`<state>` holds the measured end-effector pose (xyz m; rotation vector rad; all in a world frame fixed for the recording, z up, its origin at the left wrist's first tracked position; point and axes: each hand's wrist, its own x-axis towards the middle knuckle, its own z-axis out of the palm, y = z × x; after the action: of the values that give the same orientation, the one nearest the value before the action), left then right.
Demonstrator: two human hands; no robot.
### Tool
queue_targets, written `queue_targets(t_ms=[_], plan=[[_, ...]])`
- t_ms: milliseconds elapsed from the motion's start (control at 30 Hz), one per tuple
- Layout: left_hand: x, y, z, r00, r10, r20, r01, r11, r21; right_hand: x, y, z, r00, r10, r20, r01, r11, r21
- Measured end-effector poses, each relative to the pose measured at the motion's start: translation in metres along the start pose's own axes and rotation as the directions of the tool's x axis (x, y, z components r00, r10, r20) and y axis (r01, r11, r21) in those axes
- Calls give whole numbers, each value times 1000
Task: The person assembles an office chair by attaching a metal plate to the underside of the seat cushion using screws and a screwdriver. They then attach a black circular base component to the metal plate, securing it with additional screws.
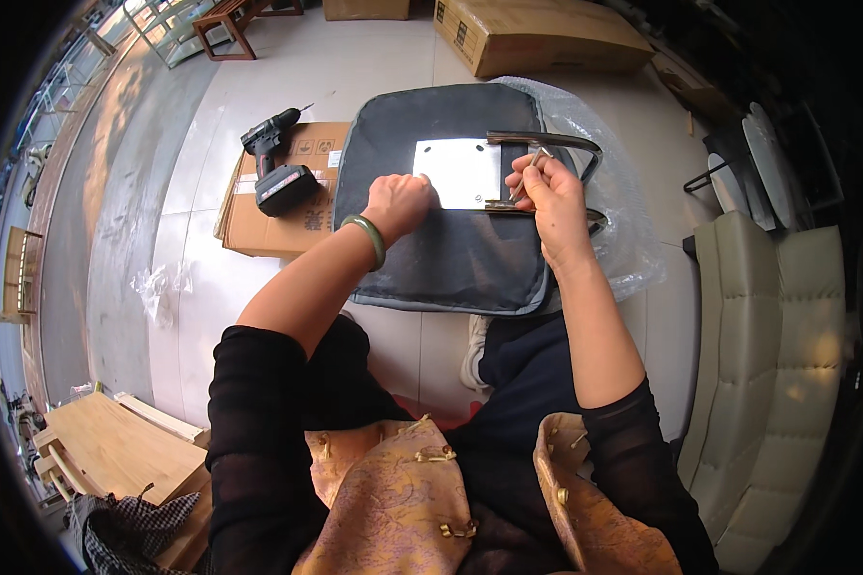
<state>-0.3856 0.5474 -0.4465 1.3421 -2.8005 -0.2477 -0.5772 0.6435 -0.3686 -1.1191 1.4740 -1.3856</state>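
A dark grey padded seat (393, 125) lies underside up in front of me, with a square silver metal plate (458, 172) at its middle. Screws or holes show near the plate's corners. Curled in, my left hand (400, 204) rests at the plate's left edge; whatever its fingers hold, if anything, is hidden. My right hand (553, 196) pinches a thin metal hex key (537, 159) over the plate's right side. Two dark, shiny metal arms (556, 140) run from the plate to the right, the nearer one partly under my right hand.
A cordless drill (276, 163) lies on a flat cardboard box (259, 225) left of the seat. Bubble wrap (633, 240) spreads beneath the seat's right side. A large carton (542, 36) stands beyond, a pale green sofa (767, 364) at right, wooden boards (120, 441) at lower left.
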Motion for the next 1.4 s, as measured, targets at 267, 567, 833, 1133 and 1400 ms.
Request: queue_targets(t_ms=[267, 567, 833, 1133, 1400], plan=[[0, -8, 0, 980, -187, 61, 196, 960, -202, 1, -3, 6, 1000, 4, 18, -5, 1000, 8], [-3, -9, 6, 994, -68, 88, 83, 980, -179, 6, 4, 11, 997, 39, 71, -37, 999, -19], [-3, -57, 25, 798, -459, 391, 534, 237, -812, 30, 49, 76, 991, -105, 84, 135, 784, -606], [-39, -98, 33, 749, -174, 640, 415, -630, -657, 32, 69, 107, 956, -45, 289, 292, 220, -931], [-40, -82, 48, 713, -230, 662, 531, -439, -725, 25, 67, 109, 915, -154, 373, 403, 299, -865]])
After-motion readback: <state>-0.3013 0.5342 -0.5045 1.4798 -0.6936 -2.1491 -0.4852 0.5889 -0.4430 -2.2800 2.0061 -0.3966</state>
